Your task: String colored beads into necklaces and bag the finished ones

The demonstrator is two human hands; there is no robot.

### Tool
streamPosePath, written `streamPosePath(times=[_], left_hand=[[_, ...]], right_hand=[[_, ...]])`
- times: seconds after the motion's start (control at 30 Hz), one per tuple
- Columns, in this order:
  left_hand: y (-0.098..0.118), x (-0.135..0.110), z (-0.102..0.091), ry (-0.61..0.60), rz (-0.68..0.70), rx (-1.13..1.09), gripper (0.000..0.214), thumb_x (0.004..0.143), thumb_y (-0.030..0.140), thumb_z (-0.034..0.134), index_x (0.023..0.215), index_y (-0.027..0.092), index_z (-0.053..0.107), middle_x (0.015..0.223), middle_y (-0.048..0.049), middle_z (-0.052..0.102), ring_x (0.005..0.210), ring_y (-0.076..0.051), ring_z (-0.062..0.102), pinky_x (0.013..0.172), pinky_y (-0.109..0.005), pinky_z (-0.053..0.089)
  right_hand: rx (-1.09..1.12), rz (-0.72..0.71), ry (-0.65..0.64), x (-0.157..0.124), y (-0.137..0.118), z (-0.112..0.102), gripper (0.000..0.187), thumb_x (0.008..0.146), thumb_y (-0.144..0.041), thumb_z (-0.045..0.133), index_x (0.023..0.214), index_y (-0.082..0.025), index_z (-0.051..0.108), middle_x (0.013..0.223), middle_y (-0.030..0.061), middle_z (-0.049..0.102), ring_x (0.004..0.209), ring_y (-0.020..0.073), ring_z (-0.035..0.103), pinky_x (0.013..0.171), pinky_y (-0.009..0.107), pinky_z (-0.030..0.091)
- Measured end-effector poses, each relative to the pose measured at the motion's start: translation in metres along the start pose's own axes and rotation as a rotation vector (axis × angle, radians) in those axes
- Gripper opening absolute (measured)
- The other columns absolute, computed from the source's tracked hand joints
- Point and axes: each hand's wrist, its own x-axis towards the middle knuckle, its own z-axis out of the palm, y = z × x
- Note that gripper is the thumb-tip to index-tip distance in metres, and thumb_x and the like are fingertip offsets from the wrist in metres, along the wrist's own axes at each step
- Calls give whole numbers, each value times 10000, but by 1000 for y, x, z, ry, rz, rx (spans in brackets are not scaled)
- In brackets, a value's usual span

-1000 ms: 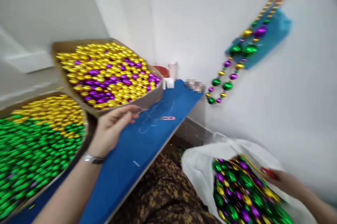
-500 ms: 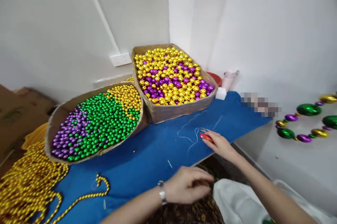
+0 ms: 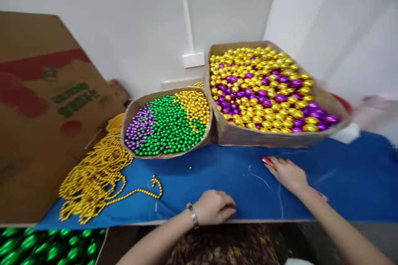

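My left hand (image 3: 216, 207), with a metal watch at its wrist, rests near the front edge of the blue-covered table (image 3: 174, 194). Its fingers are curled toward the thumb, and what lies between them is hidden. Farther right, my right hand (image 3: 287, 173) is closed around red-handled snips (image 3: 268, 162); only part of the handle shows. A loose white thread (image 3: 263, 180) runs across the cloth beside that hand. One tiny gold bead (image 3: 190, 168) lies between the left hand and the boxes.
A box of purple, green and gold beads (image 3: 169, 124) stands beside a larger box of gold and purple beads (image 3: 258, 91). Gold bead strands (image 3: 96, 173) are heaped at left, near a big brown carton (image 3: 37, 111). Large green beads (image 3: 46, 248) sit below the table edge.
The view has swung left, bringing the carton and green beads into sight. My left hand has come onto the table edge, its fingers more curled. A thin white stick near it is now out of sight.
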Motion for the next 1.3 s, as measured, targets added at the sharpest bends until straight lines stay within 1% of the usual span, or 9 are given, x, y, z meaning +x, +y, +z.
streamPosePath(times=[0.17,0.3,0.43,0.67,0.87,1.0,1.13,1.23,1.3], left_hand=[[-63,-50,-38,302,-525,335,274,907,307,385,1051,224,603,972,-56,648,908,-179,611,801,-270,481],[-109,-72,-59,326,-773,509,293,912,229,369,1130,196,562,1063,-100,608,956,-198,595,801,-294,485],[-143,-76,-71,288,-869,558,354,864,87,392,1191,132,518,1122,-177,570,943,-238,603,738,-336,503],[-167,-59,-82,263,-874,542,295,880,293,518,1124,129,541,1094,-95,581,937,-196,587,797,-393,506],[-156,-68,-80,349,-796,466,281,886,296,504,1114,137,545,1067,-77,588,941,-208,589,797,-396,500],[-130,-83,-63,442,-702,346,299,908,180,327,1063,175,583,969,-111,626,950,-268,602,785,-395,476],[-113,-93,-41,533,-593,175,260,880,296,353,938,283,607,893,-90,665,868,-236,637,763,-346,515],[-118,-101,-29,622,-562,73,257,864,392,346,916,345,593,841,-97,670,821,-244,656,708,-365,547],[-125,-105,-25,649,-530,17,265,856,453,351,898,367,598,780,-107,658,772,-261,663,638,-382,553]], right_hand=[[14,-157,25,3,2,20,407,877,-430,337,1027,-230,658,790,117,666,717,292,628,572,379,473],[9,-224,45,1,8,32,446,853,-482,289,996,-300,671,764,119,661,676,306,624,516,395,463],[69,-242,114,3,-9,22,442,860,-428,261,923,-329,686,784,159,661,650,326,617,494,443,451],[190,-480,95,18,-120,5,332,905,-315,338,1015,-329,651,887,62,676,792,260,639,647,395,504],[241,-619,58,44,-206,17,281,925,-262,370,1067,-296,610,898,11,670,798,173,643,670,284,501],[241,-666,80,60,-242,30,369,840,-116,436,1073,-346,605,996,-8,675,858,206,653,693,297,521],[208,-775,157,62,-262,35,366,699,-78,481,848,-366,652,826,-18,711,753,267,684,586,345,539],[206,-922,200,68,-272,17,289,616,-94,498,700,-335,632,661,-41,686,567,208,671,448,262,492],[288,-1106,143,80,-285,-13,254,595,-124,519,684,-342,613,598,-78,654,462,130,624,380,187,428]])
